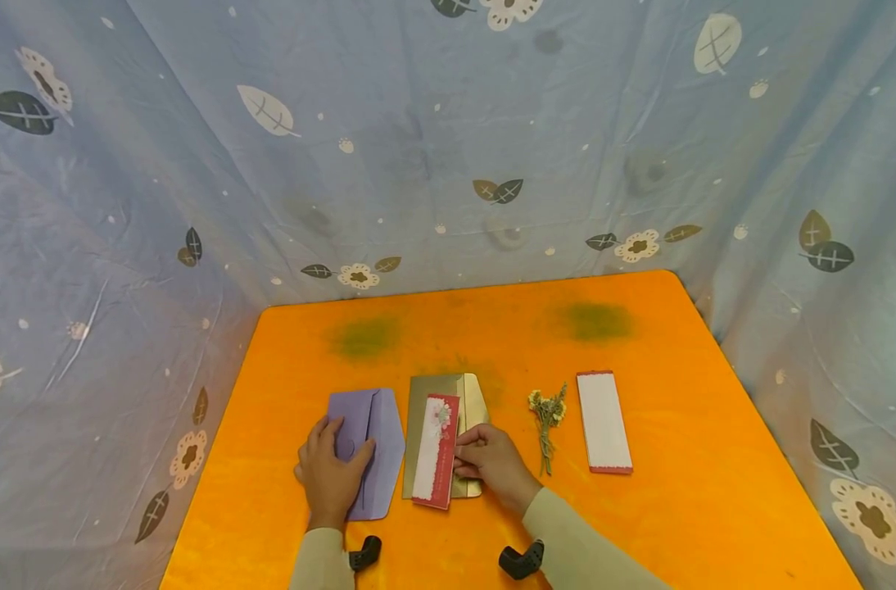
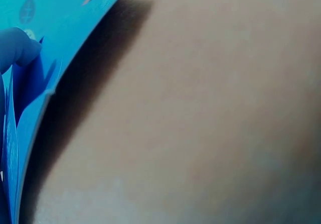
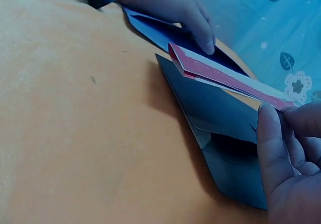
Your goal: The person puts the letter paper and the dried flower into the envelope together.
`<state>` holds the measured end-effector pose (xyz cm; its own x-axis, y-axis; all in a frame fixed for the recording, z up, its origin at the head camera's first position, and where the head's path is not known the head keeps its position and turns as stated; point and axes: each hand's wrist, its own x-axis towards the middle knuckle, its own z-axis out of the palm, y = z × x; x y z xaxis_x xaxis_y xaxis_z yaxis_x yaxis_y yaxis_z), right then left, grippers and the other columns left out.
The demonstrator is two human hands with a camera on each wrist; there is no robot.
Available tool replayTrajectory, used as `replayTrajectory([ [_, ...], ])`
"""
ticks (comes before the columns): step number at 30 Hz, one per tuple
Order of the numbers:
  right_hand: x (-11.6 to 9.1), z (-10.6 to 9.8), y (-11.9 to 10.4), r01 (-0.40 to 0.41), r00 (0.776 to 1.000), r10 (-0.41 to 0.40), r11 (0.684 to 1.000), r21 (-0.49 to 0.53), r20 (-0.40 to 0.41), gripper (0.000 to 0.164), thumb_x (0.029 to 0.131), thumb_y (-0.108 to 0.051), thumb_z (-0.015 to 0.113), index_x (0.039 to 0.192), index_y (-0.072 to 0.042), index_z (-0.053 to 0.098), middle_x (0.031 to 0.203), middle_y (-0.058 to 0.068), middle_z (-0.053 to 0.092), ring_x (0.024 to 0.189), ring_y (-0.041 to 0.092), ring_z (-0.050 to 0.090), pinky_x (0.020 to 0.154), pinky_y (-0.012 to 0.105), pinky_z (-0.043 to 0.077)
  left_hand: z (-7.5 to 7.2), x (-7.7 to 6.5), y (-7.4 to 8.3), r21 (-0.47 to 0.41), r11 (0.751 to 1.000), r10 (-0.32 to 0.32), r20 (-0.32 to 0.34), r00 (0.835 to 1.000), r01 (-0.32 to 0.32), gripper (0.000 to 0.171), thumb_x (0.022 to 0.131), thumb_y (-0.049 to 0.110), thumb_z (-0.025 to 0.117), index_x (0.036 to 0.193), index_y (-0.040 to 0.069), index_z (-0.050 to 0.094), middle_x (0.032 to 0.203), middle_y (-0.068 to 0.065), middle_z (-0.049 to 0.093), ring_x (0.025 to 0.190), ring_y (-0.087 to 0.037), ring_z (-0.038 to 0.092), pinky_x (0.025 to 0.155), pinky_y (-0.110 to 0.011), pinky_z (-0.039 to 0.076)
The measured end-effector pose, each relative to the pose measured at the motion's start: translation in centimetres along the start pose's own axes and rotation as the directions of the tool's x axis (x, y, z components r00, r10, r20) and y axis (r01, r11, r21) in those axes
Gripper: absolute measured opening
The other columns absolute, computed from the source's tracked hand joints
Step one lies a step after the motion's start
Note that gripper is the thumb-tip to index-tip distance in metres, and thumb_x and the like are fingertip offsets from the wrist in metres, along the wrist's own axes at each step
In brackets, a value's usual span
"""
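My left hand (image 1: 333, 479) grips a purple envelope (image 1: 385, 459), its fingers over the left part and its thumb at the pocket's edge. In the left wrist view the envelope (image 2: 65, 53) appears blue, with its pocket gaping beside a fingertip. My right hand (image 1: 495, 463) pinches a folded red-and-white card (image 1: 435, 459) with a flower print by its right edge. In the right wrist view the card (image 3: 215, 73) is raised above a gold envelope (image 3: 215, 108), whose pocket gapes. From the head view the card overlaps the gold envelope (image 1: 422, 393), whose shiny flap points right.
Right of my right hand lies a small bunch of yellow dried flowers (image 1: 546, 422). Farther right is a second white card (image 1: 605, 422) with red ends. An orange cloth (image 1: 699, 393) covers the table, and a patterned blue curtain (image 1: 418, 164) surrounds its back and sides.
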<state>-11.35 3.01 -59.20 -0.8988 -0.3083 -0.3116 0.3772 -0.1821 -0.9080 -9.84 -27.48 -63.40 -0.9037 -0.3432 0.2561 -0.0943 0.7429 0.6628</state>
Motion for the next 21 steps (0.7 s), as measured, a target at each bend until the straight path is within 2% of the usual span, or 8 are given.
replayTrajectory([
  [9,0.0,1.0,-0.1,0.010,1.000,-0.010,1.000,-0.024,0.004,0.006,0.107,0.001,0.065,0.109,0.007,0.066,0.096,0.016,0.072,0.078,0.021,0.074,0.077,0.035,0.064,0.0,0.0,-0.1,0.003,1.000,-0.002,-0.002,1.000,0.002,0.072,0.088,0.038,0.091,0.148,0.008,0.066,0.162,-0.019,0.048,0.138,-0.050,0.042,0.099,-0.069,0.025],
  [16,0.2,1.7,-0.1,0.007,1.000,-0.006,1.000,-0.027,0.008,0.010,0.106,0.001,0.066,0.110,0.010,0.066,0.097,0.016,0.073,0.079,0.022,0.075,0.078,0.037,0.064,0.0,0.0,0.0,-0.006,1.000,-0.005,-0.004,1.000,0.005,0.071,0.088,0.038,0.090,0.148,0.008,0.066,0.162,-0.018,0.048,0.138,-0.050,0.042,0.100,-0.068,0.025],
  [21,0.5,2.1,0.1,0.003,1.000,-0.003,1.000,-0.029,0.002,0.007,0.105,0.001,0.067,0.108,0.008,0.067,0.094,0.015,0.072,0.078,0.022,0.075,0.077,0.036,0.064,-0.1,-0.1,0.1,-0.009,1.000,-0.007,0.002,1.000,0.007,0.072,0.088,0.038,0.091,0.149,0.008,0.065,0.163,-0.019,0.047,0.139,-0.050,0.041,0.100,-0.069,0.024],
])
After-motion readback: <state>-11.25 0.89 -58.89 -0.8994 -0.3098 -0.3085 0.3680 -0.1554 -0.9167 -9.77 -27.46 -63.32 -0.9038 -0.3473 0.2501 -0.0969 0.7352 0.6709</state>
